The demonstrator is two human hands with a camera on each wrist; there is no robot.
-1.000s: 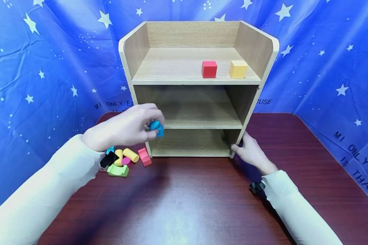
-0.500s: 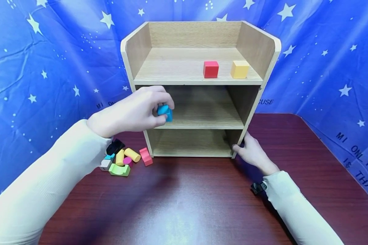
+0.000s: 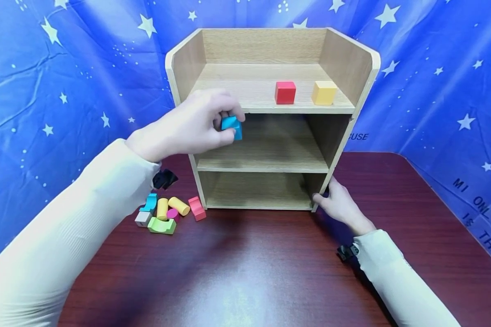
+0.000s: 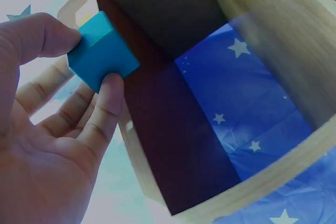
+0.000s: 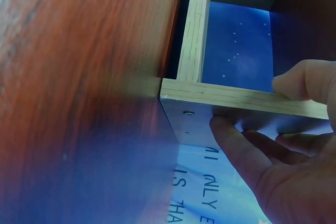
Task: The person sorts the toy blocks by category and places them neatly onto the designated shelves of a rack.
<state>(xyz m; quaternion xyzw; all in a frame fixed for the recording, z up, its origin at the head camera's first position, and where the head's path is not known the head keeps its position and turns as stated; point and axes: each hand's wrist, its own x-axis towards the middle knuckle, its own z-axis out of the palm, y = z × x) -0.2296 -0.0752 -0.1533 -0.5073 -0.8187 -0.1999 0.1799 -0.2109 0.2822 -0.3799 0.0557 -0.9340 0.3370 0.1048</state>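
My left hand (image 3: 200,121) pinches a blue cube (image 3: 232,127) between thumb and fingers, in front of the wooden shelf (image 3: 266,111) just under the front edge of its top board. In the left wrist view the blue cube (image 4: 103,52) sits at the thumb and index fingertips, with the other fingers behind it. My right hand (image 3: 343,204) grips the shelf's right side panel near its foot. The right wrist view shows the thumb on the inner face of the panel (image 5: 241,99) and the fingers against its outer face. A red cube (image 3: 285,93) and a yellow cube (image 3: 324,93) stand on the top board.
Left of the shelf, on the dark red table (image 3: 245,263), lie a red block (image 3: 197,209), yellow cylinders (image 3: 178,206), a magenta cylinder (image 3: 172,214), a green curved block (image 3: 161,226), a grey block (image 3: 143,219) and a blue curved block (image 3: 149,202). A starry blue curtain (image 3: 86,81) hangs behind.
My left hand has risen with the blue cube and moved right, from beside the lower shelves to just below the top board. My right hand keeps its grip on the side panel.
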